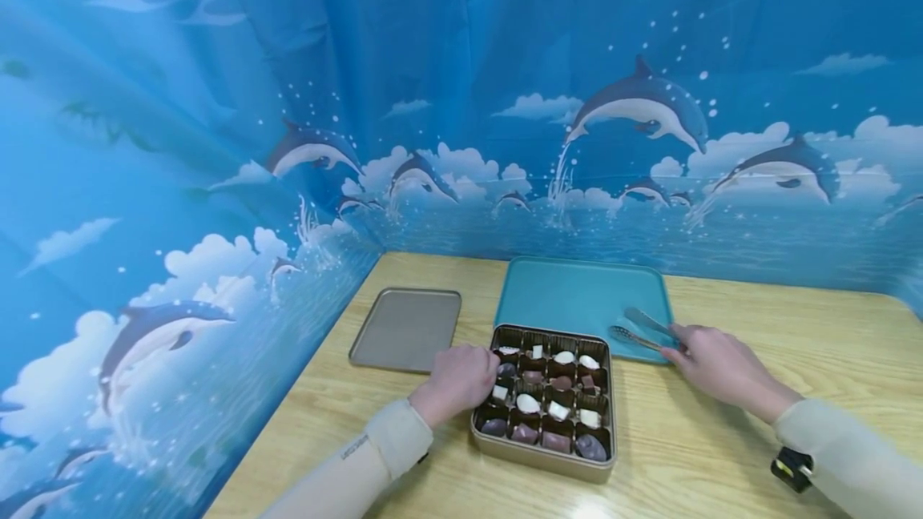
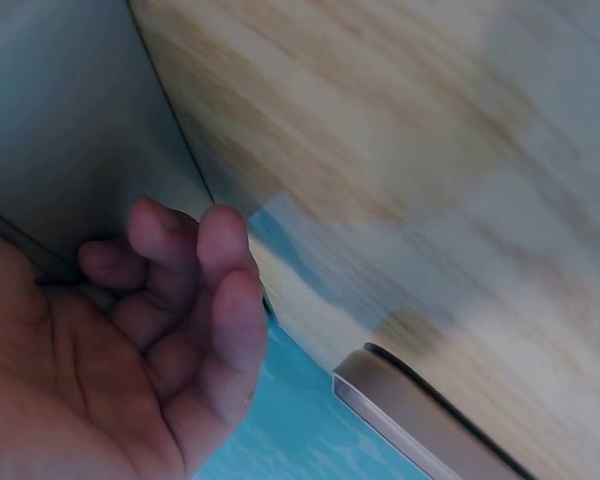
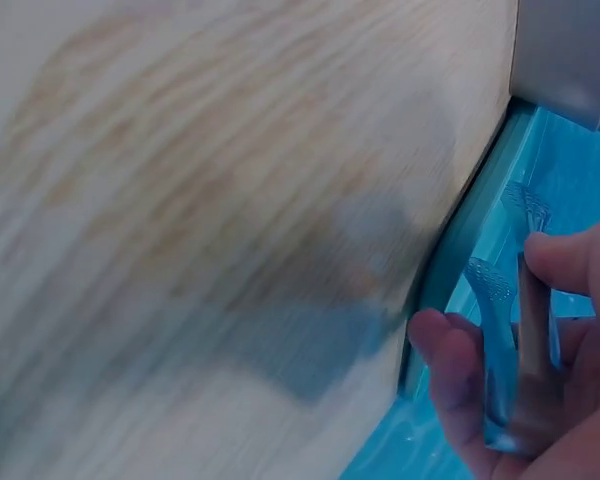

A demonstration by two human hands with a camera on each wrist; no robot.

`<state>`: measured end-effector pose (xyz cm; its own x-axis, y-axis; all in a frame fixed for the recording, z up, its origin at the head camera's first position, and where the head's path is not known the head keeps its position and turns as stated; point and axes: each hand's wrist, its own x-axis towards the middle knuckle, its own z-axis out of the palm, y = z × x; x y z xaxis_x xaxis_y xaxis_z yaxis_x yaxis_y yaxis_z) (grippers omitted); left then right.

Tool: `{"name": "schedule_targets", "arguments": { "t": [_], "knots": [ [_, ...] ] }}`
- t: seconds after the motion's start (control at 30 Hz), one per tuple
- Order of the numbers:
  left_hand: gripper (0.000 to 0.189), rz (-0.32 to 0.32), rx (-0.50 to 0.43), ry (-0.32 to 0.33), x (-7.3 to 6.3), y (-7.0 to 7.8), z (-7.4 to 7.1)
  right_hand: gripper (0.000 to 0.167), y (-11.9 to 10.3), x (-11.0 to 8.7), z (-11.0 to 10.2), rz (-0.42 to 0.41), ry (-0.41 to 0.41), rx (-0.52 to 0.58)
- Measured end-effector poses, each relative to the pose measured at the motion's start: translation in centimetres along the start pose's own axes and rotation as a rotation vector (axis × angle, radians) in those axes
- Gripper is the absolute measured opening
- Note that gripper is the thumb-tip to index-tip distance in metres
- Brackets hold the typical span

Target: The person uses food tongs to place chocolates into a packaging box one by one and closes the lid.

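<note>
Rows of white and dark chocolates fill the brown divided insert of a gold tin. At the tin's left side is my left hand, fingers loosely curled. In the left wrist view the left hand lies by the tin's wall; its thumb is hidden, and contact is hard to judge. My right hand holds small metal tongs by the handle end, over the front right of a teal tray. Parted tong arms with nothing between the tips show in the right wrist view, gripped by the right hand.
A flat grey-brown tray lies left of the teal tray on the wooden table. The tin stands against the teal tray's front edge. Behind and to the left hangs a blue curtain printed with dolphins.
</note>
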<state>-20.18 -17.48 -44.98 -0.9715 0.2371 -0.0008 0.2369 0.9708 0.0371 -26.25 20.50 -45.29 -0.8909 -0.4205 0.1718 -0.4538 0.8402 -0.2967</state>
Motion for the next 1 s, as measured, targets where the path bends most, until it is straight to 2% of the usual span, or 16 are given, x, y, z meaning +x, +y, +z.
{"name": "schedule_targets", "arguments": {
  "t": [0.23,0.67,0.83,0.93,1.0],
  "knots": [
    [0.029,-0.003,0.055,-0.002,-0.1,-0.1,-0.1,0.054,0.1,0.9,0.9,-0.02,0.022,-0.042],
    [0.031,-0.017,0.04,-0.014,-0.4,0.1,0.0,0.054,0.2,0.8,1.7,-0.022,0.033,-0.05],
    [0.043,-0.035,0.003,0.025,-0.3,-0.1,0.0,0.061,0.2,0.7,1.1,-0.017,0.053,-0.032],
    [0.051,-0.054,-0.066,0.046,-0.2,-0.5,-0.5,0.062,0.1,0.5,0.7,-0.021,0.09,-0.038],
    [0.056,-0.092,-0.118,0.065,-0.2,-1.0,-1.0,0.061,0.0,0.3,0.4,-0.036,0.121,-0.048]
  ]
}}
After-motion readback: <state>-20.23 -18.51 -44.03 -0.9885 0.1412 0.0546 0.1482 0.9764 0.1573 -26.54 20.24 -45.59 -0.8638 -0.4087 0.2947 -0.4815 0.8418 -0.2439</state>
